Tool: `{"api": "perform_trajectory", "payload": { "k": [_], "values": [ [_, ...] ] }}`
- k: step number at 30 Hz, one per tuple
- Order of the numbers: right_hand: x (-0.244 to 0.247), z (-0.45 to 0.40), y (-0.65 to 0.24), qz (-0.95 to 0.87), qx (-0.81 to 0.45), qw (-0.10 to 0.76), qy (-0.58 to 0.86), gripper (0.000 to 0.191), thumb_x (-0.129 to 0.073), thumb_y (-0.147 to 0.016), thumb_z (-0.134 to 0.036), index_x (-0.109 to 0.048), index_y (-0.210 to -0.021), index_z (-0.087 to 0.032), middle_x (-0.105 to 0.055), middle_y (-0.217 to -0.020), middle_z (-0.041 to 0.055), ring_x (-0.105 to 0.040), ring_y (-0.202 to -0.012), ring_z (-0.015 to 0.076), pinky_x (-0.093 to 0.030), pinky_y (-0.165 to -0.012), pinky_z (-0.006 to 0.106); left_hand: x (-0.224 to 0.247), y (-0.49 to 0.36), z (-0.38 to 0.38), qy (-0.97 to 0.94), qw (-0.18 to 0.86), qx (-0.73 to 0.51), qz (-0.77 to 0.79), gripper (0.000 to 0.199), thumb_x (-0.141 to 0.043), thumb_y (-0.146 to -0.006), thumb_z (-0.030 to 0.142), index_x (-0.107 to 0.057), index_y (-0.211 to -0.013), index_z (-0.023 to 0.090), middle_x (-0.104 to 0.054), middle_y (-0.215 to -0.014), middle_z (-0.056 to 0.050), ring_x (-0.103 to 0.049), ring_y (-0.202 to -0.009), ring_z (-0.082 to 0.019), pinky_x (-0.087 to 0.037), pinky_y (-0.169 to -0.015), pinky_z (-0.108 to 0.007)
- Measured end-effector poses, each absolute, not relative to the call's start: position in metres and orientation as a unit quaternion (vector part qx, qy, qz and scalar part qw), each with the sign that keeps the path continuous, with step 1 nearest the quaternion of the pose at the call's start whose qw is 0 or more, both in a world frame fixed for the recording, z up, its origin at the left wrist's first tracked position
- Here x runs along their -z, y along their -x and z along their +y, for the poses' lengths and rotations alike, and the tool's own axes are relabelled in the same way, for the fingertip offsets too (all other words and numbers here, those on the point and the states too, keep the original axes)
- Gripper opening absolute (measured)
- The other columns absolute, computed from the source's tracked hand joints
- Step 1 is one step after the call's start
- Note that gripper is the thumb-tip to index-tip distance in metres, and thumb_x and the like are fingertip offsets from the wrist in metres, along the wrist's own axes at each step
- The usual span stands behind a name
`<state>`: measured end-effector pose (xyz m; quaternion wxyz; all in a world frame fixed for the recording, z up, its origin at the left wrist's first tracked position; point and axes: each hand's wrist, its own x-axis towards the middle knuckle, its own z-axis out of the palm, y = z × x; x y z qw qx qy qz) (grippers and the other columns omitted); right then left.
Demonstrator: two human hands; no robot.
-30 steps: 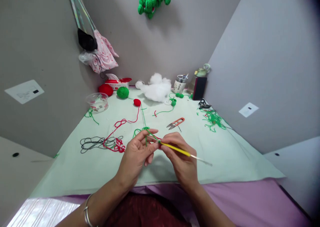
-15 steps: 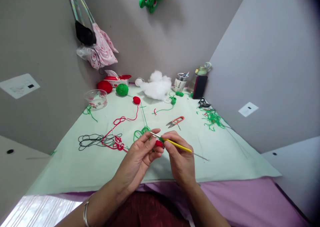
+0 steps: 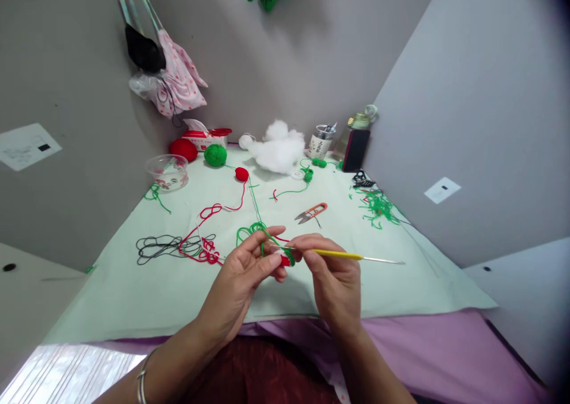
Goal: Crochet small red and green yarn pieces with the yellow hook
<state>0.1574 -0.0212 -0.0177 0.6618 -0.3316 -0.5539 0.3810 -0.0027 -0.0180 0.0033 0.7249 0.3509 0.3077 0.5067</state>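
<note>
Your left hand (image 3: pixel 249 267), fingers curled, pinches the small red, white and green crochet piece (image 3: pixel 285 258) above the table (image 3: pixel 378 285); your right hand (image 3: pixel 333 273) closes around the yellow hook (image 3: pixel 341 254).

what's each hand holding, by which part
Right hand: crochet hook, by the front of its yellow handle. Left hand: red and green piece, by its left edge.

pink dotted bag (image 3: pixel 181 75), hanging | tissue box (image 3: pixel 209 140), lower | phone (image 3: pixel 357 150), upright before bottle (image 3: pixel 358 121) | pen tin (image 3: pixel 319 145) near bottle
</note>
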Motion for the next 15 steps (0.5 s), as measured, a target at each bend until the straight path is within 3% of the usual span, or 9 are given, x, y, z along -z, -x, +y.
{"api": "perform_trajectory", "payload": {
  "k": [8,15],
  "values": [
    [0.015,-0.023,-0.157,-0.501,-0.452,0.673,0.305,0.020,-0.062,-0.106,-0.034,-0.078,-0.097,-0.025,-0.076,-0.091,0.0018,-0.068,-0.078,0.0149,-0.056,-0.074,0.030,-0.004,0.005,-0.018,-0.386,0.689,-0.514,0.335,0.031,-0.084,-0.088,0.028,-0.081,-0.119,0.026,-0.063,-0.087,0.001,-0.060,-0.076,-0.010,-0.050,-0.074,-0.021],
    [0.012,-0.034,-0.161,-0.631,-0.275,0.636,0.349,0.025,-0.051,-0.108,-0.017,-0.074,-0.112,-0.027,-0.077,-0.100,0.0032,-0.072,-0.086,0.0168,-0.058,-0.078,0.033,-0.001,0.010,-0.019,-0.444,0.625,-0.521,0.374,0.031,-0.084,-0.089,0.030,-0.079,-0.119,0.030,-0.064,-0.091,0.003,-0.048,-0.051,-0.001,-0.041,-0.050,-0.017]
  ]
}}
